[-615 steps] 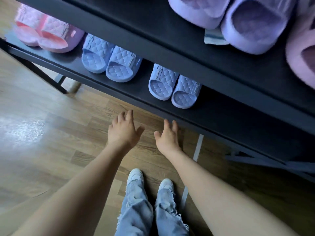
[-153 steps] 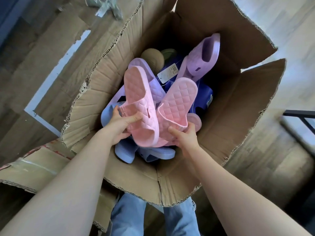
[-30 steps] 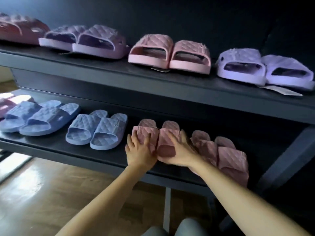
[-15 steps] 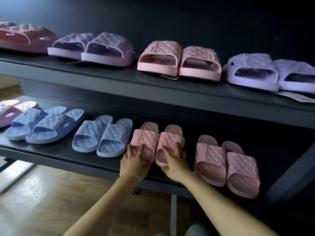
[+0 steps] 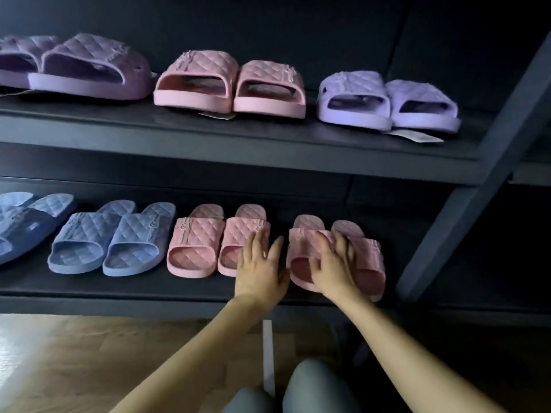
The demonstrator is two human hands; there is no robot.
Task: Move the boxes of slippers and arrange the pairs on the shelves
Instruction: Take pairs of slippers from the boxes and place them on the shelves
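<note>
Leftmost blue pair cut off, right hand motion-blurred

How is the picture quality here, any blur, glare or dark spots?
Head view: dim overall, nearly black at right; left hand and right hand slightly motion-blurred; pale glare on the floor, lower left; the shelf post leans, likely wide-angle distortion.

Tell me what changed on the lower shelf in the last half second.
Both hands left the middle pink pair and shifted right. The left hand now lies flat at that pair's right edge, and the right hand rests with spread fingers on the rightmost pink pair. The blue pairs and the upper shelf's pairs stayed put.
</note>
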